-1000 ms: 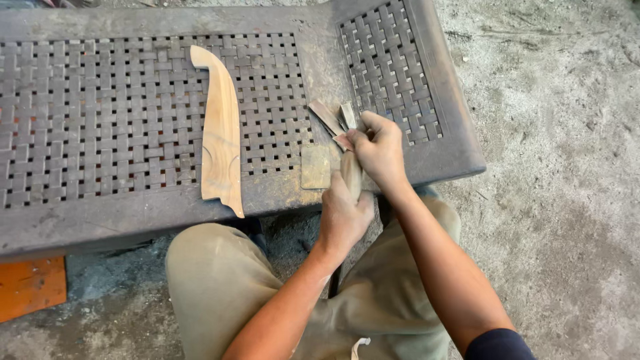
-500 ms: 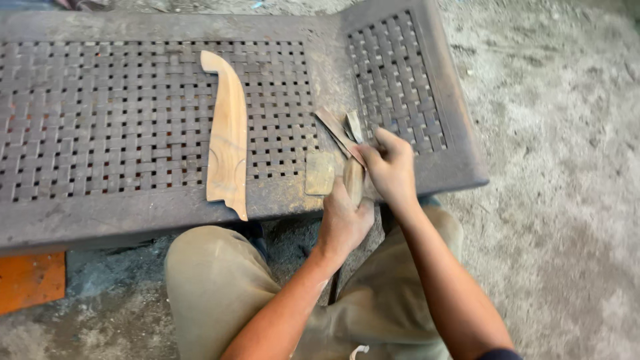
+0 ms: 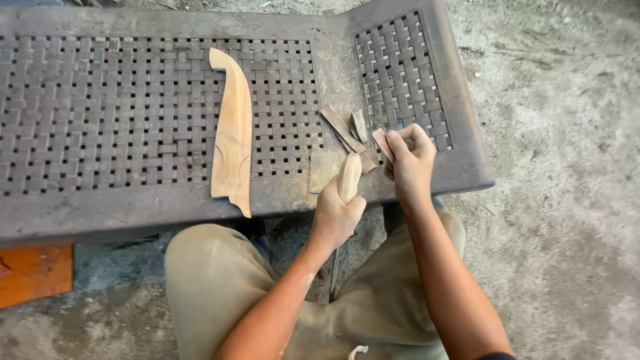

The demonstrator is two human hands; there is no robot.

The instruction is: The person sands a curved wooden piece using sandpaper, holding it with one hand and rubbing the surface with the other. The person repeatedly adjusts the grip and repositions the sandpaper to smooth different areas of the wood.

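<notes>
The ground (image 3: 573, 133) here is grey, rough and dusty, and a dark bench (image 3: 133, 207) with a woven top stands on it. An orange board (image 3: 33, 273) lies on the ground under the bench's left end.

Closest to the camera are the person's knees in tan trousers (image 3: 213, 280), tucked in by the front edge of the bench. Two bare arms reach forward over them.

The left hand (image 3: 335, 215) has its grip closed tight around a small pale wooden handle (image 3: 349, 175). The handle stands nearly upright, with its rounded top poking out above the fist, right at the front edge of the bench. A thin dark rod (image 3: 333, 273) hangs down below the fist, between the knees.

The right hand (image 3: 410, 167) is just beside it, a bit higher. Its grip is pinched shut on a small flat piece (image 3: 382, 141), likely sandpaper, held near the top of the handle. I cannot tell if the piece touches the handle.

A little further on, a flat square scrap (image 3: 324, 171) lies on the bench just left of the handle. Behind the hands lie a few thin wood offcuts (image 3: 347, 129).

Well off to the left lies a long curved wooden piece (image 3: 232, 143), pale and smooth, running from the front edge toward the back of the bench
</notes>
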